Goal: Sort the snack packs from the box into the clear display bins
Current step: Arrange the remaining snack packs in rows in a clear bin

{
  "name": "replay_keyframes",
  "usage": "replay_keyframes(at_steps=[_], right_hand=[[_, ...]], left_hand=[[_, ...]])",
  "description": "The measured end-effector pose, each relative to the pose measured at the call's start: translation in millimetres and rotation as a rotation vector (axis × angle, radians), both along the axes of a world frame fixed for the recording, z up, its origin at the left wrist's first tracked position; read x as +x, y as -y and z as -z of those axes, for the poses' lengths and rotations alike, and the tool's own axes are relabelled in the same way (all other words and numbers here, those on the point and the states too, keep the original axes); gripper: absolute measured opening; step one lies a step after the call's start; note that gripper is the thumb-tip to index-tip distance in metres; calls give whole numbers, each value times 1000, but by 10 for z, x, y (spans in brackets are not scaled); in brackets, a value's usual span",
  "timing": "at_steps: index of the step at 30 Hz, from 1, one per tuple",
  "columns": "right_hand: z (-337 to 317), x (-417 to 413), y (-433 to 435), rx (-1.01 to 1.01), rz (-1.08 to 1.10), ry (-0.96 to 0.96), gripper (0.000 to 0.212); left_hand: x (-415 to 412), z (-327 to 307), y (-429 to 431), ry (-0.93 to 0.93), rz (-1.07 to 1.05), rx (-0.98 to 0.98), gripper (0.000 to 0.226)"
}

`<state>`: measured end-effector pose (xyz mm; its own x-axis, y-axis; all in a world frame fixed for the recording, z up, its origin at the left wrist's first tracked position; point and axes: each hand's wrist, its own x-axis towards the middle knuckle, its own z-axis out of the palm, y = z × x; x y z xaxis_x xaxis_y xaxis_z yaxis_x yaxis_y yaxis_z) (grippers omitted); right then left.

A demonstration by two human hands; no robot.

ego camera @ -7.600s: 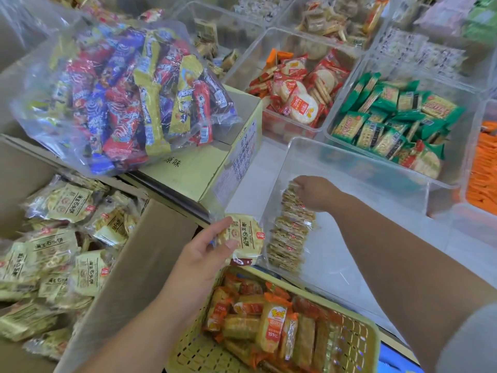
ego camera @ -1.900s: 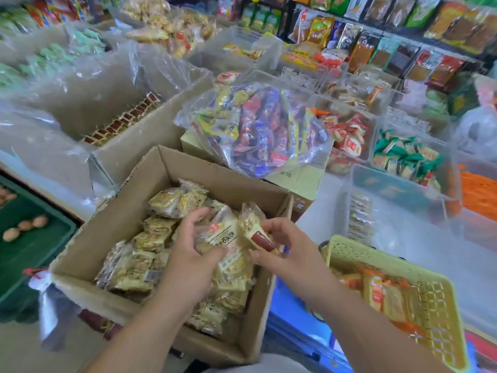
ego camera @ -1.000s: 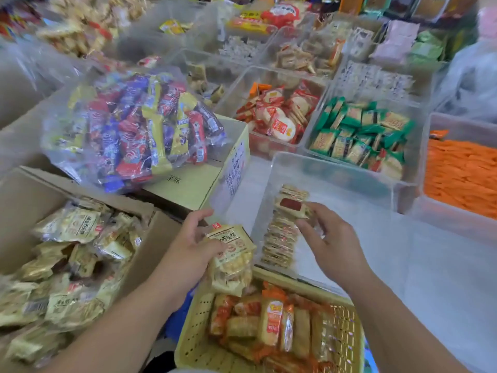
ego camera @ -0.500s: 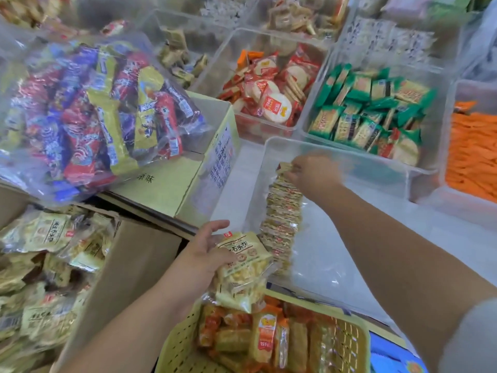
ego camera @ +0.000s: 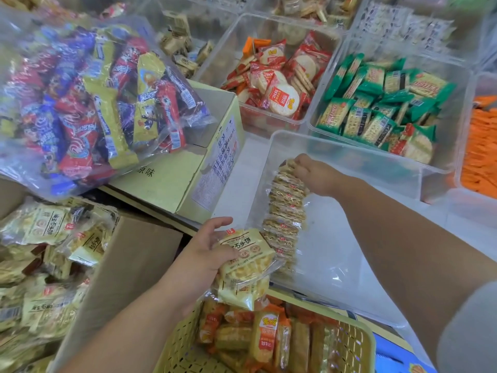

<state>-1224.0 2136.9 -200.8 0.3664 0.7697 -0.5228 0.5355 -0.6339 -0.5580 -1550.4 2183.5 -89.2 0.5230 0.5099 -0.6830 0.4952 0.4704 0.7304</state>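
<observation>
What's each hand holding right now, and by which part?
Left hand grips a stack of snack packs by its left edge, thumb on top. Right hand pinches the top edge of the farthest pack in the clear bin.

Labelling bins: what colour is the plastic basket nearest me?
Pale yellow; the basket shows best in the head view.

The clear bin [ego camera: 349, 238] is showing smooth, glossy transparent plastic, and the snack packs [ego camera: 286, 211] are gleaming in crinkled film. The box [ego camera: 129, 265] is looking like matt brown cardboard.
</observation>
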Motion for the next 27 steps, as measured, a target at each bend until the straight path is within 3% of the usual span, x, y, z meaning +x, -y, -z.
replay_keyframes(at_steps=[6, 14, 22, 27], right_hand=[[-13, 35, -128, -76, -72, 111, 61], [-5, -133, -311, -170, -112, 280, 64], [-201, -445, 111, 70, 273, 288, 66], [-670, -874, 712, 326, 344, 134, 46]], left_hand=[[-4, 17, -13, -20, 21, 12, 52], [-23, 0, -14, 0, -14, -4, 53], [-73, -67, 7, 107, -157, -10, 66], [-42, -176, 53, 131, -196, 32, 92]])
